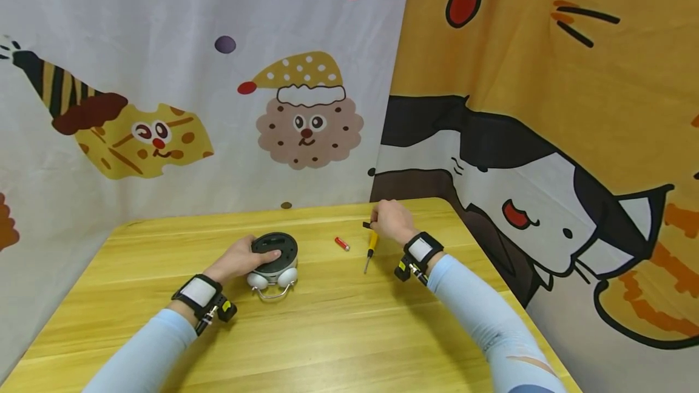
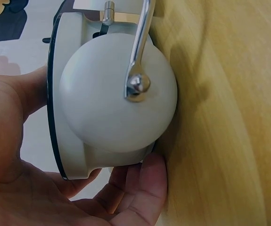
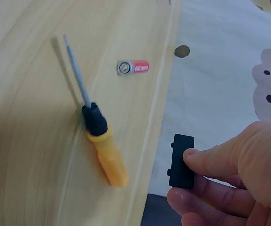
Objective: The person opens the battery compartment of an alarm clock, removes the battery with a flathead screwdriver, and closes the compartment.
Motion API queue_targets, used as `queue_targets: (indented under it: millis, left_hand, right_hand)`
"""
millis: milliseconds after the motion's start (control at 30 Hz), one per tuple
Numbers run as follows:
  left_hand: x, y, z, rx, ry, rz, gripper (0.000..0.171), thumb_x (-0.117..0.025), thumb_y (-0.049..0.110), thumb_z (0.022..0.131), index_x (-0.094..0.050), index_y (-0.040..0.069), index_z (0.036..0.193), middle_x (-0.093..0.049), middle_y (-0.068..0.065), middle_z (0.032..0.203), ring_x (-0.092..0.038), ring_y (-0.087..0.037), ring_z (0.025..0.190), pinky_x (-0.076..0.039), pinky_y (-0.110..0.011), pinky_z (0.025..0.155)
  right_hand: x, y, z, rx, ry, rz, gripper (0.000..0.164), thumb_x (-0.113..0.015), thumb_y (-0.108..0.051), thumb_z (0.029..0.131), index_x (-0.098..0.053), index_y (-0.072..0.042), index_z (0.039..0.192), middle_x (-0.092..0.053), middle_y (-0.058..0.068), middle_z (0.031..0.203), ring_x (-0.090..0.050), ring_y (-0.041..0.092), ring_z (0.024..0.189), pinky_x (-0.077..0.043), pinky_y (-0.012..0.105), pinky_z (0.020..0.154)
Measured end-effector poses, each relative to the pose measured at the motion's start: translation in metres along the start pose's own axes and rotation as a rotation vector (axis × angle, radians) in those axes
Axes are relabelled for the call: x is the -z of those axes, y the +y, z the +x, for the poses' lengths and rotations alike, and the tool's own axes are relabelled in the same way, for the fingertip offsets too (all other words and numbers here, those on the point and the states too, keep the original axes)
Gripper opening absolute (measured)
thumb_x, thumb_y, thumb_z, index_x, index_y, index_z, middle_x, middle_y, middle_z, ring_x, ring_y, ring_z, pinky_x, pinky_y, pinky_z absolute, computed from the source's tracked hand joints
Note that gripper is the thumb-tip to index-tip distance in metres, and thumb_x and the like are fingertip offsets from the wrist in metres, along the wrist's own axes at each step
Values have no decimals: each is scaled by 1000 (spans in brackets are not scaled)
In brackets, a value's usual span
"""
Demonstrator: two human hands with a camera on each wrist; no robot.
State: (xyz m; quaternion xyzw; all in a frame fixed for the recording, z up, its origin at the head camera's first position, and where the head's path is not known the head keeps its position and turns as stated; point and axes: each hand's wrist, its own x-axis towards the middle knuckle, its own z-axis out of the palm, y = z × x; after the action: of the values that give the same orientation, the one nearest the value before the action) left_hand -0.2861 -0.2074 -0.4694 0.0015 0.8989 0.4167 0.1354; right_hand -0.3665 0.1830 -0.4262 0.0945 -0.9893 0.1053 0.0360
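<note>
A white twin-bell alarm clock [image 1: 285, 246] lies on the table with its black back up, its two bells and wire handle toward me. My left hand [image 1: 236, 261] grips it from the left side, thumb across the black back. In the left wrist view a round white bell [image 2: 111, 89] fills the middle, and fingers curl under the clock's edge. Farther right, my right hand [image 1: 394, 221] pinches a small black battery cover [image 3: 182, 165] with two tabs along one edge. Below that hand lies a yellow-handled screwdriver [image 1: 374, 240], its tip pointing toward me.
A red battery [image 1: 341, 243] lies between the clock and the screwdriver. The wooden table [image 1: 306, 344] ends at the back against a printed curtain [image 1: 180, 77], with an orange cartoon-print curtain [image 1: 524, 65] along the right.
</note>
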Motion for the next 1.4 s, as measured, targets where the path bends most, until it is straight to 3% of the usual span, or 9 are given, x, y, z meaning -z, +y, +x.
queue_targets:
  millis: [467, 833, 1167, 1400]
  left_hand:
    - [0, 1, -2, 5, -7, -10, 99, -76, 60, 103, -42, -13, 159, -56, -39, 157, -59, -51, 143, -50, -65, 118]
    - [0, 2, -3, -3, 8, -9, 84, -78, 59, 102, -54, -10, 145, -65, -34, 145, -65, -43, 130, -54, -58, 109]
    - [-2, 1, -4, 2, 12, -12, 85, -78, 60, 102, -53, -9, 145, -65, -34, 145, -65, -43, 131, -53, -59, 111]
    - [-1, 1, -4, -3, 9, -6, 87, -77, 59, 103, -51, -11, 148, -64, -35, 147, -64, -45, 134, -52, -60, 113]
  right_hand:
    - [-2, -26, 1, 56, 4, 84, 13, -88, -24, 98, -82, -20, 87, -80, -1, 88, -67, 16, 73, -48, 29, 61]
    - [-13, -46, -3, 75, -19, 139, 16, -88, -26, 99, -79, -21, 87, -76, -4, 88, -64, 14, 77, -46, 28, 64]
    - [-16, -57, 0, 159, -13, 161, 13, -88, -24, 99, -81, -20, 89, -78, -5, 86, -63, 12, 74, -45, 26, 65]
    - [-18, -65, -1, 232, -15, 171, 10, -88, -23, 98, -83, -19, 91, -82, -4, 88, -67, 10, 74, -52, 27, 70]
